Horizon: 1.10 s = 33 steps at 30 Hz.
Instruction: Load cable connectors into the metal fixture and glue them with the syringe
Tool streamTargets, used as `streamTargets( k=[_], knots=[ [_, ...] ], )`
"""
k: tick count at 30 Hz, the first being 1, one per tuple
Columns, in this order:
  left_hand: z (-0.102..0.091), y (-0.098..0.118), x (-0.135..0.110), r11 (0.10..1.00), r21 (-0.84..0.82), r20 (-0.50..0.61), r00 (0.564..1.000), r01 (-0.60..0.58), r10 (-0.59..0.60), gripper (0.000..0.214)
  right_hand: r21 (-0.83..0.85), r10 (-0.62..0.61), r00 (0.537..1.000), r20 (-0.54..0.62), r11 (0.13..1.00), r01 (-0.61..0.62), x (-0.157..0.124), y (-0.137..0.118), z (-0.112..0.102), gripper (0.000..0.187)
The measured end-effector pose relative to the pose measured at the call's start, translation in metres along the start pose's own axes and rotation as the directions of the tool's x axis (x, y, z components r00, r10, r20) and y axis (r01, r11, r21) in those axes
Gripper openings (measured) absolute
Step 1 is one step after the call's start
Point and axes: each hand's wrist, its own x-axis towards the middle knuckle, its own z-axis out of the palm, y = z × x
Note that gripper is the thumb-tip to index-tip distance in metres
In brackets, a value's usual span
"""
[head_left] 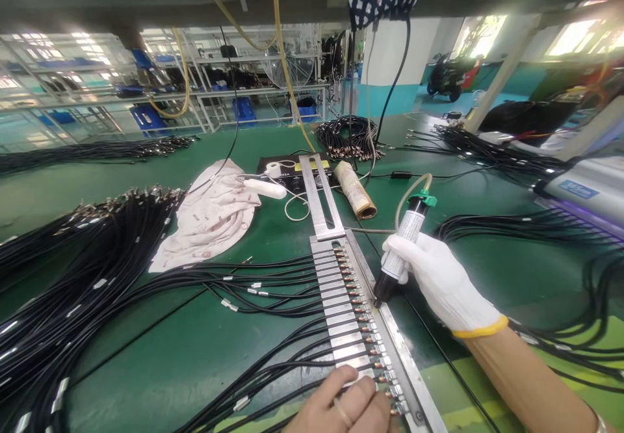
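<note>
My right hand, in a white glove with a yellow cuff, is wrapped round a glue syringe with a black tip, a white label and a green cap with a hose. Its tip touches the connector row on a long metal fixture that clamps several black cables side by side. My bare left hand rests at the bottom edge with fingers curled, pressing on the fixture's near end and the cables there.
A large bundle of black cables lies at the left, a white cloth behind it. A roll of tape, a black control box and more cable coils sit farther back. Loose cables spread at the right on the green table.
</note>
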Motion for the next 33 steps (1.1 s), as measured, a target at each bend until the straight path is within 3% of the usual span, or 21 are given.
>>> streamTargets(
  k=[33],
  knots=[
    [-0.002,0.0005,-0.0027,1.0,-0.03,0.049,0.999,-0.003,0.005,0.036,-0.034,-0.025,0.994,0.107,0.999,0.029,-0.0037,0.0021,-0.002,0.043]
  ],
)
